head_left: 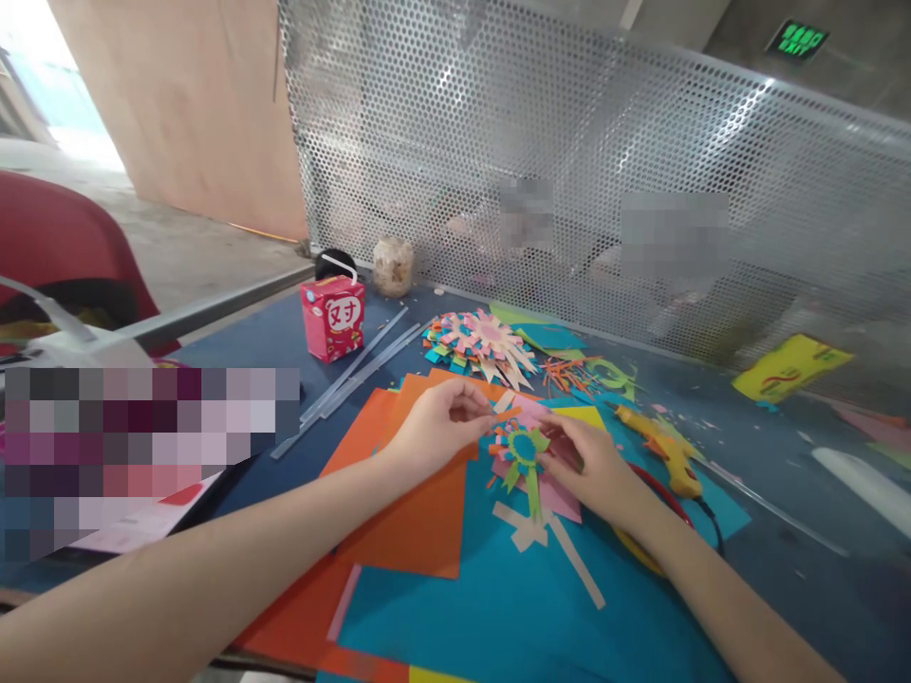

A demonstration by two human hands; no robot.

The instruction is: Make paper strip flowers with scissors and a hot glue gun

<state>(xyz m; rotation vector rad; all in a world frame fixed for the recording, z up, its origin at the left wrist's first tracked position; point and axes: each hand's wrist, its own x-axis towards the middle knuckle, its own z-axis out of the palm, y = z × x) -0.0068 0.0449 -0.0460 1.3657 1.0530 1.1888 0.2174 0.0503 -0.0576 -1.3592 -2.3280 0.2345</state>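
My left hand (445, 427) pinches a small orange paper strip (510, 415) between thumb and fingers. Just right of it, my right hand (580, 460) is closed on the edge of a paper rosette (523, 446). The rosette has a blue centre, a green fringed ring and a green tail hanging down. Small orange and pink paper bits lie by its left side. Below the hands are a pale pink paper cross (525, 527) and a pale strip (575, 562). Orange sheets (419, 517) and a large blue sheet (455, 617) lie underneath.
A pile of finished-looking paper rosettes (488, 337) sits behind the hands, beside orange paper shreds (569, 376). A yellow glue gun (665, 451) lies right. Clear glue sticks (370, 368), a red drink carton (334, 318) and a jar (393, 267) stand left. Perforated metal (455, 123) borders the table.
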